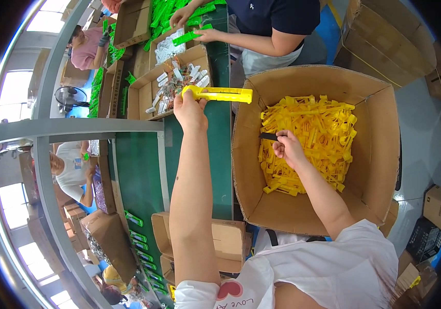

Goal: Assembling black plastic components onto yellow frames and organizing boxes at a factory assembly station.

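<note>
The long yellow part [225,95] is gripped only near its left end, so a loose hold could let its free end, jutting past the tabletop [218,154] edge, tip and drop. The black strip [269,136] (its exact kind is hard to tell) could slip from a light pinch and get lost among the yellow pieces [313,134] in the large carton [372,118]. The left hand [190,110], forearm stretched well forward, has its fingers closed around the part; the right hand [289,147] reaches over the carton, thumb and fingers pinching the strip.
</note>
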A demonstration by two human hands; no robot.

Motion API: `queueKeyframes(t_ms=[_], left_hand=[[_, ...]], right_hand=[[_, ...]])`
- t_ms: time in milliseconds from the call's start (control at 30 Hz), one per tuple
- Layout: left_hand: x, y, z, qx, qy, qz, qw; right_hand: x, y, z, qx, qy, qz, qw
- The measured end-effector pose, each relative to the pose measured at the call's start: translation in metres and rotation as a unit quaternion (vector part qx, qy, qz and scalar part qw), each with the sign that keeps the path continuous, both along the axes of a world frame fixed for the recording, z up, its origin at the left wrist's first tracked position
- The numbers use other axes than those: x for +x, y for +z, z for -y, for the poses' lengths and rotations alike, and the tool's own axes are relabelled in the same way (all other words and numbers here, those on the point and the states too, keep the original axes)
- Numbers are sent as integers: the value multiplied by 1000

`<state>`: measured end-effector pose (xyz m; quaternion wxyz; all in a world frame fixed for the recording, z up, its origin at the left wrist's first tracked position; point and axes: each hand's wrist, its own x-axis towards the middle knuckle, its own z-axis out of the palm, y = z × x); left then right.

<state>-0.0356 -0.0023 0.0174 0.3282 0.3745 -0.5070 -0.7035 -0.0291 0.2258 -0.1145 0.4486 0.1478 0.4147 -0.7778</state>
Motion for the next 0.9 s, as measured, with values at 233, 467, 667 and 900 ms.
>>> queueKeyframes(t_ms=[233, 467, 667, 900], left_hand=[[2, -2, 2, 13, -1, -6, 1000], [11, 0, -13, 39, 5, -23, 999], [44, 27, -34, 36, -66, -59, 995], [183, 38, -101, -65, -110, 10, 992]], right_hand=[[6, -6, -2, 7, 8, 24, 1000], [11, -2, -10, 10, 12, 33, 999], [13, 13, -16, 7, 55, -9, 998], [43, 99, -9, -83, 124, -130, 980]])
